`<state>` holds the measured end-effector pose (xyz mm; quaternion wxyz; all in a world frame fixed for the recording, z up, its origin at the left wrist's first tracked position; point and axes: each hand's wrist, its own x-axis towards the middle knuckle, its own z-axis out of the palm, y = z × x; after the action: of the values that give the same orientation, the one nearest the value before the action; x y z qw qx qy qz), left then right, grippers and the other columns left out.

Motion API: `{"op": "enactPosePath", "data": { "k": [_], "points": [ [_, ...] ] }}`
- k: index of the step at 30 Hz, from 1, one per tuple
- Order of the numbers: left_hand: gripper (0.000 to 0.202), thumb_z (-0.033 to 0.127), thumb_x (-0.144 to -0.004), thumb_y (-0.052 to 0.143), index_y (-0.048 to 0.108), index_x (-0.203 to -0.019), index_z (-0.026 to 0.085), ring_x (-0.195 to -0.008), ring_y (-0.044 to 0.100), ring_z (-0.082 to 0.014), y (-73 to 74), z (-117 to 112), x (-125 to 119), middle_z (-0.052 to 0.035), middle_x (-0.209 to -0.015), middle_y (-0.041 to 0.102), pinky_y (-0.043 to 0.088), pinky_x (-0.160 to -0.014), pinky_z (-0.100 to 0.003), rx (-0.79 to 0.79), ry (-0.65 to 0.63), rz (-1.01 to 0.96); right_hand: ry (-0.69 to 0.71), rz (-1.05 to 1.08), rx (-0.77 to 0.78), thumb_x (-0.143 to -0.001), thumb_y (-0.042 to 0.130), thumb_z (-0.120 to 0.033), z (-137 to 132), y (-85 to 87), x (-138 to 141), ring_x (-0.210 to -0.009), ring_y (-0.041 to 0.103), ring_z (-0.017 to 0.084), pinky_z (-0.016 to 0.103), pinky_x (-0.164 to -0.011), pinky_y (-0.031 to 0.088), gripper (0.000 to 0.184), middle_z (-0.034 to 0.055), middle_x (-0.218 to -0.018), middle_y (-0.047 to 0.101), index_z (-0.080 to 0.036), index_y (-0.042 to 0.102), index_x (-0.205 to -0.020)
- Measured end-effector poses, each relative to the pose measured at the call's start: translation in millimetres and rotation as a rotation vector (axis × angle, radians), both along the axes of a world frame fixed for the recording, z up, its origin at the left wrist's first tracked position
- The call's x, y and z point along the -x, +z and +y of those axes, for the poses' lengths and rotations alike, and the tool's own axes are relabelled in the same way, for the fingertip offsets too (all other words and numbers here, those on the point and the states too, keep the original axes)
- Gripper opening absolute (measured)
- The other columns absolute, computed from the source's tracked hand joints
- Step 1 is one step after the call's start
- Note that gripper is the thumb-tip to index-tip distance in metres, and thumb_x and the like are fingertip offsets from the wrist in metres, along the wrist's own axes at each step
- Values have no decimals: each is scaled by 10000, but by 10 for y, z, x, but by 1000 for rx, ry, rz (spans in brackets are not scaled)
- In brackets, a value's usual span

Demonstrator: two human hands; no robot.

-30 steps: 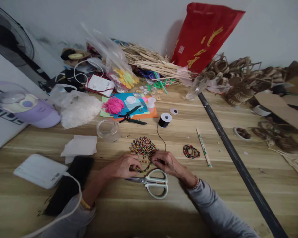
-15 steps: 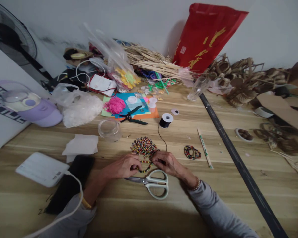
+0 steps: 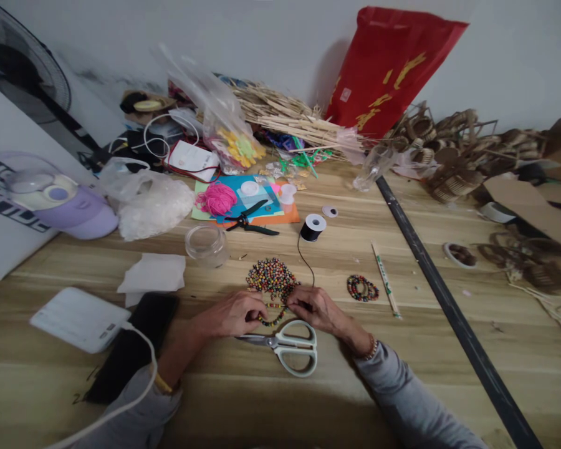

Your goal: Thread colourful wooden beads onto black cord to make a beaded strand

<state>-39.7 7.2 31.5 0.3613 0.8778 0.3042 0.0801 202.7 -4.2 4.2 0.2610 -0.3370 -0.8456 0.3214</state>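
Observation:
A short strand of colourful beads [image 3: 273, 322] curves between my two hands, just in front of a heap of loose beads [image 3: 270, 277]. My left hand [image 3: 239, 313] is closed on the strand's left part, fingers pinched. My right hand [image 3: 316, 308] pinches the strand's other end, where a black cord runs back to the spool of black cord [image 3: 313, 228]; its fingertips are partly hidden. Scissors with pale handles [image 3: 295, 348] lie right below the hands, blades pointing left. A finished-looking coil of beads [image 3: 363, 287] rests on the table to the right.
Left of the heap stands a clear jar [image 3: 206, 246]; pliers [image 3: 251, 221] and pink yarn [image 3: 216, 199] lie on coloured sheets behind. A white power bank [image 3: 78, 319] with a cable sits beside my left forearm. A wrapped stick [image 3: 386, 280] lies at right, before a dark strip [image 3: 430, 268].

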Motion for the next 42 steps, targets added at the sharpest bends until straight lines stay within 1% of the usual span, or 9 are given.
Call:
{"op": "enactPosePath", "data": {
  "k": [4,9,14,20,24,29,33,36,42],
  "points": [
    [223,39,-703,520,689,-766,171,-620,526,-126,25,22,29,3,-656,585,377,-623,-212,-27,21,29,15,4,3,-920,470,-217,4,-17,-2,-646,532,129,221,-606,406,160,42,-732,593,-159,577,-816],
    [196,45,-730,530,678,-758,171,-655,538,-124,-13,47,75,-6,-703,604,388,-647,-209,-35,53,0,11,-5,5,-917,474,-218,-1,-31,-10,-645,524,129,222,-602,402,150,42,-732,587,-156,576,-826],
    [125,67,-734,557,634,-704,161,-647,521,-121,-29,54,76,10,-671,581,385,-672,-221,-29,73,9,9,-4,5,-918,470,-211,-2,-28,-18,-659,522,130,223,-614,400,151,43,-741,589,-158,576,-825],
    [111,51,-703,549,571,-657,150,-616,494,-119,24,37,44,21,-645,564,355,-609,-220,17,117,53,2,-28,9,-915,475,-209,-2,-11,-8,-648,517,129,221,-602,396,148,39,-728,581,-157,579,-824],
    [90,77,-702,548,577,-680,159,-585,460,-118,10,44,51,31,-615,535,344,-583,-223,-1,139,51,-1,-18,-6,-917,476,-216,-1,-13,-4,-656,521,131,223,-613,407,159,41,-727,585,-156,586,-818],
    [92,92,-718,547,612,-707,157,-597,465,-121,-39,59,68,19,-626,541,358,-607,-230,-28,106,50,2,-19,-10,-924,472,-242,2,-39,-12,-662,536,136,229,-620,419,174,49,-740,599,-158,591,-828],
    [125,80,-724,529,629,-709,151,-598,472,-124,-22,61,63,6,-644,561,368,-614,-232,-37,98,52,8,-17,-9,-921,474,-229,5,-39,-13,-676,542,140,231,-634,422,169,53,-748,608,-156,592,-824],
    [138,73,-714,526,635,-714,158,-593,473,-121,-2,60,59,16,-631,552,368,-609,-224,-37,91,54,7,-18,-5,-919,478,-225,5,-30,-12,-673,543,138,228,-632,420,166,51,-742,608,-156,591,-818],
    [162,69,-739,519,645,-735,171,-646,520,-131,-19,50,71,8,-675,590,382,-662,-234,-30,76,37,7,-21,-8,-917,477,-219,5,-44,-17,-677,543,141,232,-632,421,154,54,-750,607,-155,586,-829]
  ]
}}
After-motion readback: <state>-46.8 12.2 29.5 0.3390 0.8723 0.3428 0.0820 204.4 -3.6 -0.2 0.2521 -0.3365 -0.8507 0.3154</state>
